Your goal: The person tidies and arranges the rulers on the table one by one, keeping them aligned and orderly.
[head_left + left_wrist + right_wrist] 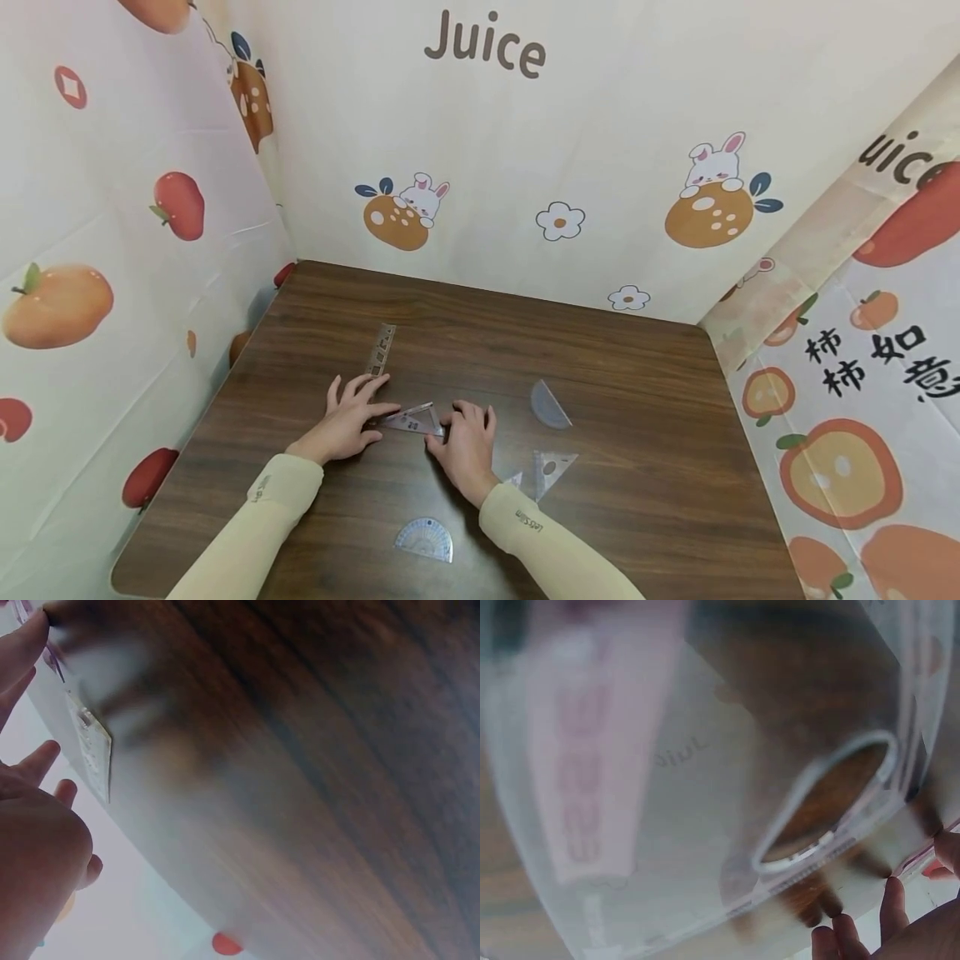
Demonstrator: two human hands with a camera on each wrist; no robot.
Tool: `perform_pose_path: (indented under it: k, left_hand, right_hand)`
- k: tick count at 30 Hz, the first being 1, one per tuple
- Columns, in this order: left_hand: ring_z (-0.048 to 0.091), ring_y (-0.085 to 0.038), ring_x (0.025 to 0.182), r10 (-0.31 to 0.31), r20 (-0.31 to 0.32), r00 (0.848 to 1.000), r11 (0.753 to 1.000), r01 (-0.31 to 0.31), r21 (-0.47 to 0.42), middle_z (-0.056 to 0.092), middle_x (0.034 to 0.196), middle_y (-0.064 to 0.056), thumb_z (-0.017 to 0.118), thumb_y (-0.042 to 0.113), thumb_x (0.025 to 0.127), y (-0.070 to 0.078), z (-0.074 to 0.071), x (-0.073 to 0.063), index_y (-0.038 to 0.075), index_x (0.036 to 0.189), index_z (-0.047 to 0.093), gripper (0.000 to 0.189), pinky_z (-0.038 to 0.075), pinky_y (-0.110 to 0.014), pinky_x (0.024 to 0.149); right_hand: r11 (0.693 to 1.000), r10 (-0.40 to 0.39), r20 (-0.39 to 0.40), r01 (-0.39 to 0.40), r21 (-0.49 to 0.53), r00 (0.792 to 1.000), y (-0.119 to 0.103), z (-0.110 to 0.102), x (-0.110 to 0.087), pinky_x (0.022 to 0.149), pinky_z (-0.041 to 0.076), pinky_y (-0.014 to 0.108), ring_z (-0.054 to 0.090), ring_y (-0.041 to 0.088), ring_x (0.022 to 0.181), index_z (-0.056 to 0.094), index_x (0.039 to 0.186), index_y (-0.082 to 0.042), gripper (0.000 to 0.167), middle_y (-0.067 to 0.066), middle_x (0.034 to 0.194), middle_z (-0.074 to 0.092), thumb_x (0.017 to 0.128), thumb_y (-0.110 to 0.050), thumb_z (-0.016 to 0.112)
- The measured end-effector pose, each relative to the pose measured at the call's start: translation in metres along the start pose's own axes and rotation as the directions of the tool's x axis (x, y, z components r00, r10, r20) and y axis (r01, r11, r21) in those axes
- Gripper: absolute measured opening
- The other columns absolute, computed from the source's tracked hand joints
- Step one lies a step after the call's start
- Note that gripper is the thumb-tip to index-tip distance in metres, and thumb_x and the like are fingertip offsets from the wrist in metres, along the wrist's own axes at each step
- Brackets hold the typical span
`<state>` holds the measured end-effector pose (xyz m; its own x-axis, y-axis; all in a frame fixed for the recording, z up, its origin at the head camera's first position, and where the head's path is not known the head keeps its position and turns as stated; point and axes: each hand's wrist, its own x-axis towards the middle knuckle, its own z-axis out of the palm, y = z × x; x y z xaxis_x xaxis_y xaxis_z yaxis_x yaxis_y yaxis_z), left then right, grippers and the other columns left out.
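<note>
A clear set square [411, 422] with dark markings lies on the table between the two hands. My left hand [347, 423] spreads over the table, its index fingertip at the set square's left end and the thumb apart below it. Just beyond those fingers is a clear straight ruler [381, 348], also visible as a pale strip [91, 746] in the left wrist view. At the right corner of the set square, my right hand [468, 450] pinches it between thumb and index finger, the other fingers raised loosely.
Right of the right hand lie a clear triangle [552, 473] and a semicircular protractor [551, 406]. Another clear piece [515, 480] is partly hidden by the right wrist. A bluish protractor [425, 540] lies near the front. Printed curtains [495, 125] border the brown table [637, 375].
</note>
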<state>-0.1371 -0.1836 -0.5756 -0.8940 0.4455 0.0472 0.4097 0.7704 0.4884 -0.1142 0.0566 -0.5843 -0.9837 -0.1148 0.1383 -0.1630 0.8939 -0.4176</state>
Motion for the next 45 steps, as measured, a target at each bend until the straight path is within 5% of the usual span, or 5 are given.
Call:
perform_pose_path:
  k: [14, 32, 45]
  left_hand:
    - [0.023, -0.048, 0.15, -0.032, -0.038, 0.999, 0.998, 0.029, -0.059, 0.033, 0.164, -0.022, 0.086, 0.017, 0.083, 0.012, -0.004, 0.014, 0.012, 0.135, 0.068, 0.056, -0.002, -0.077, 0.115]
    - [0.025, -0.047, 0.149, -0.019, -0.073, 0.997, 0.996, 0.013, -0.085, 0.037, 0.163, -0.021, 0.086, 0.02, 0.083, 0.046, -0.009, 0.037, 0.01, 0.139, 0.064, 0.061, 0.0, -0.076, 0.116]
    - [0.03, -0.045, 0.149, 0.034, -0.094, 0.995, 0.997, -0.04, -0.061, 0.041, 0.161, -0.018, 0.086, 0.022, 0.084, 0.082, 0.004, 0.054, 0.012, 0.14, 0.063, 0.061, 0.006, -0.077, 0.116]
  right_hand:
    - [0.998, -0.057, 0.079, 0.059, -0.016, 0.995, 0.015, -0.013, 0.008, 0.12, 0.035, 0.055, 0.054, 0.029, 0.132, 0.075, 0.11, -0.01, 0.046, 0.009, 0.138, 0.062, 0.08, -0.043, 0.087]
    - [0.998, -0.015, 0.004, 0.016, -0.062, 1.0, 0.053, -0.057, 0.025, 0.121, 0.034, 0.052, 0.054, 0.031, 0.133, 0.071, 0.119, -0.007, 0.057, 0.009, 0.141, 0.061, 0.078, -0.044, 0.088]
    - [0.998, -0.028, -0.056, 0.025, -0.054, 0.998, 0.084, -0.082, 0.023, 0.118, 0.036, 0.055, 0.055, 0.037, 0.132, 0.07, 0.12, -0.004, 0.059, 0.014, 0.139, 0.062, 0.077, -0.041, 0.088]
